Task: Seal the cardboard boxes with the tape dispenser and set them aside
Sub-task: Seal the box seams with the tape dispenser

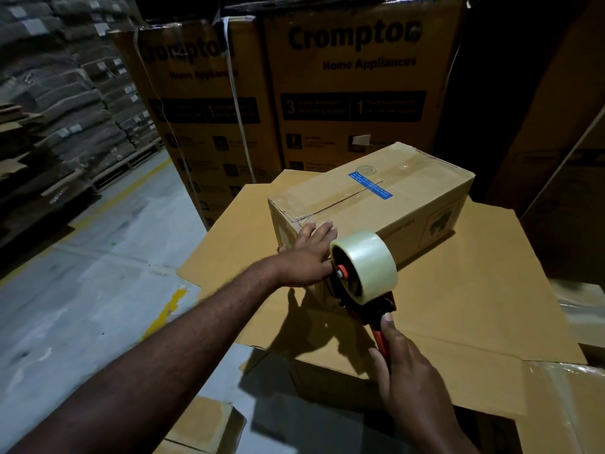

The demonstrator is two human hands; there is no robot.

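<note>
A closed cardboard box (393, 198) with a blue label lies on flattened cardboard sheets (474, 290). Clear tape runs along its top seam. My left hand (309, 255) rests flat with straight fingers on the box's near end face. My right hand (409, 371) grips the orange handle of the tape dispenser (363, 273), thumb on top. The dispenser carries a large clear tape roll and its head sits against the lower near corner of the box, just right of my left hand.
Tall printed appliance cartons (343, 86) stand right behind the box. Stacked sacks on pallets (65, 93) fill the left background. Grey concrete floor with yellow lines (82, 257) lies to the left. More cardboard boxes (203, 427) sit below.
</note>
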